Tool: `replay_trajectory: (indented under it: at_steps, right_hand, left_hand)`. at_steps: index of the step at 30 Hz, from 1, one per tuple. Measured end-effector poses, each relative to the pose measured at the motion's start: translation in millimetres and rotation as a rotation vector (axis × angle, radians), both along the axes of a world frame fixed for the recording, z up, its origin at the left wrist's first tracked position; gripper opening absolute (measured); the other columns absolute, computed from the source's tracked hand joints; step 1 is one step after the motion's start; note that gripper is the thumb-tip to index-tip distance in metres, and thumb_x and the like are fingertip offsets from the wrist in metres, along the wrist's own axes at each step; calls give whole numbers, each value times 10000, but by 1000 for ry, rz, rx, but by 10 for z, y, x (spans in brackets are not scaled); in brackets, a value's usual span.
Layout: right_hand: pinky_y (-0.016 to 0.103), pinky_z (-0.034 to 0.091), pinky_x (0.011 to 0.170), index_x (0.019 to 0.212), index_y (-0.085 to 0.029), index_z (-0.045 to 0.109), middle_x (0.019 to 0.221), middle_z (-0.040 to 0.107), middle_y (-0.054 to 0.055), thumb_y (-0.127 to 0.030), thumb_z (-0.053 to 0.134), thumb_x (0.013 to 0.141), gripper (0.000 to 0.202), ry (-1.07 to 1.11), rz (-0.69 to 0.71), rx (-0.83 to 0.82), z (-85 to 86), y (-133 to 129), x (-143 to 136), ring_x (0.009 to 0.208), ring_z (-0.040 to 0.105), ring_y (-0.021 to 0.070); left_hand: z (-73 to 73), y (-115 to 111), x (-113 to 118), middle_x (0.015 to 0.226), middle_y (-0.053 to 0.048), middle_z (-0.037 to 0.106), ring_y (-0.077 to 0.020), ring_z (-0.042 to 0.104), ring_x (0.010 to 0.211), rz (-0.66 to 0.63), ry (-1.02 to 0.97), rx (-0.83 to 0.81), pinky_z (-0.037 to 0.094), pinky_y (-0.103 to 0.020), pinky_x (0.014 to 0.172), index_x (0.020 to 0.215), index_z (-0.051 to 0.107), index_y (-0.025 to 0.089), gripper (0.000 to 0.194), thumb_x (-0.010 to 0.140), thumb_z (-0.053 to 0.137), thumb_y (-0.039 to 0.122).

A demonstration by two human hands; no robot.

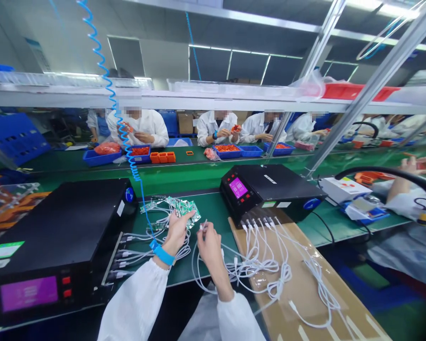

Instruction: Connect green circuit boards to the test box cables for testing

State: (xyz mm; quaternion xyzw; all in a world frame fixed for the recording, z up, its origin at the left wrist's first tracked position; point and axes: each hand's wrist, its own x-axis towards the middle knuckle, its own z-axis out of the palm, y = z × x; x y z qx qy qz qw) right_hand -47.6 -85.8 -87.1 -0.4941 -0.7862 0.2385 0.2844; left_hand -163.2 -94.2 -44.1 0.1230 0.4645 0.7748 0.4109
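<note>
Green circuit boards are gripped in my left hand, which wears a blue wrist strap joined to a coiled blue cord. Close beside them, my right hand pinches the plug end of a white cable. The plug is near the boards' lower right edge; a small gap seems to lie between them. More boards with white cables lie on the green mat behind my left hand. My fingers hide part of the held boards and of the plug.
Black testers with lit purple screens stand left and right. Bundled white cables spread over a brown cardboard sheet. Across the bench, people in white coats work by blue bins of orange parts. A co-worker's hands show at far right.
</note>
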Motion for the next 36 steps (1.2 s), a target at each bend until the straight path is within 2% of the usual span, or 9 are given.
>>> replay_trajectory:
  at_steps: [3,8,14,18,26,32,36]
  right_hand:
    - [394,419,989,1200,-194,638,1040,749,87,-369,444,1044,304,313,16,4,-1,-88,94,1031,664,255]
    - [395,450,984,1132,-213,705,1047,761,90,-493,511,1011,362,530,-7,-73,78,-125,118,1019,664,255]
    - [417,446,991,1080,-215,743,1043,759,100,-555,555,970,404,538,-80,-52,65,-121,122,1018,648,267]
    - [417,444,989,1060,-215,764,1009,757,96,-575,539,978,432,529,-89,-32,47,-129,124,1001,645,263]
    - [408,454,961,1054,-211,791,951,757,88,-595,555,971,458,536,-88,-59,42,-127,128,956,651,260]
    - [419,444,967,1049,-199,798,938,755,100,-596,541,978,479,509,-86,-8,5,-120,136,943,654,260]
    - [421,464,946,1043,-207,799,914,753,94,-616,532,972,494,504,-89,-15,-38,-122,150,924,663,262]
  left_hand:
    - [14,-14,17,952,-62,764,-237,744,925,20,64,2,536,-395,959,1049,632,172,620,543,989,148]
    - [28,-32,77,1038,-91,773,-246,746,974,41,129,33,539,-400,978,1064,663,161,580,576,978,172]
    - [-28,3,60,1106,-116,774,-259,744,1011,56,162,14,555,-396,964,1097,684,160,594,583,980,203]
    - [-42,-8,64,1077,-113,775,-269,745,1023,29,171,31,552,-413,985,1119,678,159,607,598,982,228]
    - [-36,-64,127,1123,-119,765,-262,743,1008,74,201,34,558,-399,964,1143,654,161,644,597,990,224]
    - [-64,-63,142,1025,-71,772,-274,755,1019,100,110,42,558,-411,993,1214,629,188,796,514,1001,118]
    - [-128,-63,130,1014,-69,770,-284,752,1025,115,179,11,559,-434,1003,1221,632,175,803,509,1003,143]
